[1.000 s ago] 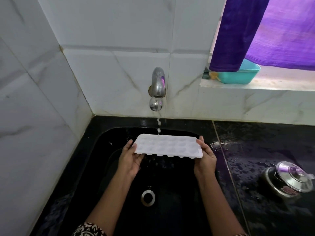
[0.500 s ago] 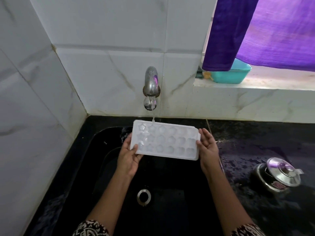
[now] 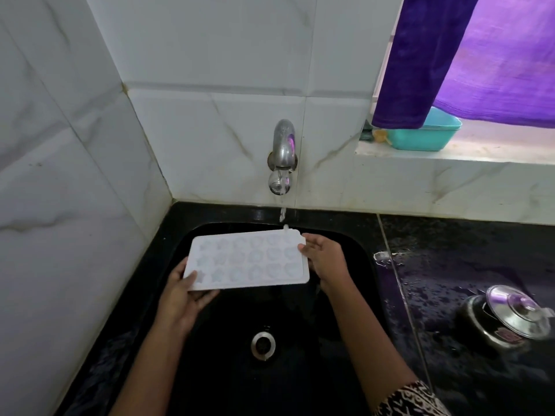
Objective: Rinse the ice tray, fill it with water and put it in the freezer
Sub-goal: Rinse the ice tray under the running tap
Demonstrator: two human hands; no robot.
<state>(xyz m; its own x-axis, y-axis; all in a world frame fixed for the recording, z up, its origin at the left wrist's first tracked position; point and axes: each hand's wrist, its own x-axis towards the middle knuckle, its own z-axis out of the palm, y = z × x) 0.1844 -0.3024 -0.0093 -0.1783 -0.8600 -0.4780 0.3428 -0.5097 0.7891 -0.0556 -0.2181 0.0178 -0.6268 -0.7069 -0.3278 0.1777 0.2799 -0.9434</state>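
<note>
Both hands grip the white ice tray (image 3: 247, 261), left hand (image 3: 180, 298) and right hand (image 3: 326, 262) at its ends, under the tap's (image 3: 282, 157) trickle.

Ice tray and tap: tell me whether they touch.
Apart. Head view shows a gap between tap and ice tray, bridged only by falling water.

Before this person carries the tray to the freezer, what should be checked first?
1. Grip: left hand and right hand hold the white plastic ice tray at its two ends: ok.
2. Tray over the black sink basin, so spills drain: ok.
3. Water stream from the steel wall tap lands on the tray's far right corner: ok.
4. Every cell full: cannot tell.
5. Tap turned off: not ok, water is running.
</note>
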